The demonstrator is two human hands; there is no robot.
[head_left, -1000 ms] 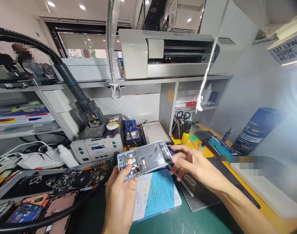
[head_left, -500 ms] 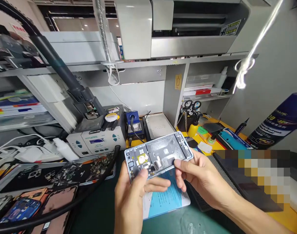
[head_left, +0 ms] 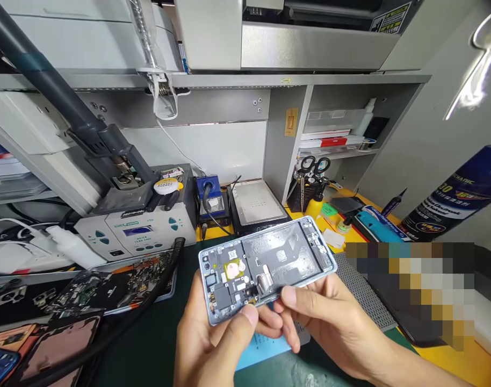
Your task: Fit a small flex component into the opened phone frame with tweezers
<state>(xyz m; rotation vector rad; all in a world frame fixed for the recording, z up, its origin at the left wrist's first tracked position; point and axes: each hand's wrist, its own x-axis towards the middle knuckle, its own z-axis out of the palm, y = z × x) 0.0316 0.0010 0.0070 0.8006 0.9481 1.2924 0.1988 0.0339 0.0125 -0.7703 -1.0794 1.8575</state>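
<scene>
Shifted from one end, the right hand (head_left: 336, 317) pinched the rectangular phone frame (head_left: 280, 257) by its smooth rim; the left hand (head_left: 215, 341) clasped its component-studded half.

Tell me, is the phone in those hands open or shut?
Open: the phone shows its bare inner parts to the camera, held by the left hand and right hand.

Is a blue-rimmed phone (head_left: 267, 270), opened to its insides; is held tilted, right end higher, lower centre of frame.
</scene>
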